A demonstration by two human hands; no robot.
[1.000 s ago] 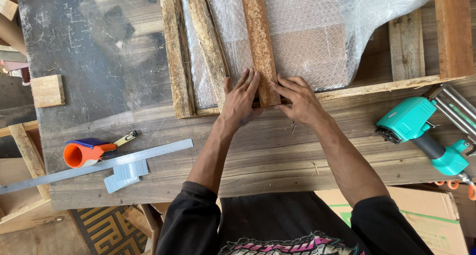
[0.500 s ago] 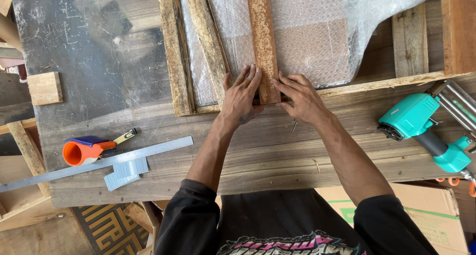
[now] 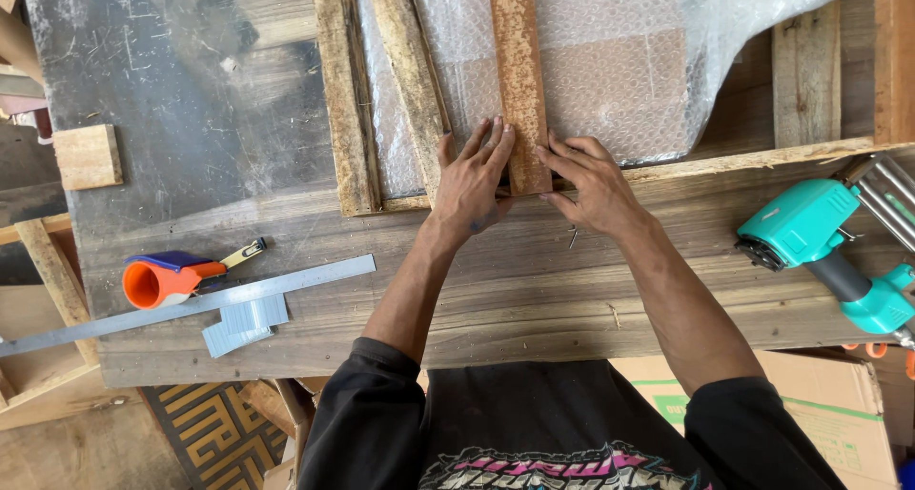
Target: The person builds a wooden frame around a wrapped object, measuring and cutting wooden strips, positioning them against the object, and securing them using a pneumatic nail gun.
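Now positioning step: left hand (image 3: pixel 474 187) and right hand (image 3: pixel 591 183), fingers flat, not clenched, press reddish slat (image 3: pixel 519 80) end onto bubble-wrapped crate (image 3: pixel 610 71). Next likely needs fastening; teal nailer (image 3: pixel 820 237) right of slat.

Reddish slat (image 3: pixel 519 71): top end cut by frame edge; near end hidden under my left hand (image 3: pixel 472 187) and right hand (image 3: pixel 591 187).
Bubble wrap (image 3: pixel 610 61): upper part out of frame; item beneath blurred by film, cannot tell what.
Teal nail gun (image 3: pixel 820 242): right part cut by edge.
Steel ruler (image 3: pixel 191 304): left end out of frame.
Cardboard box (image 3: pixel 820 409): mostly hidden behind my arm.
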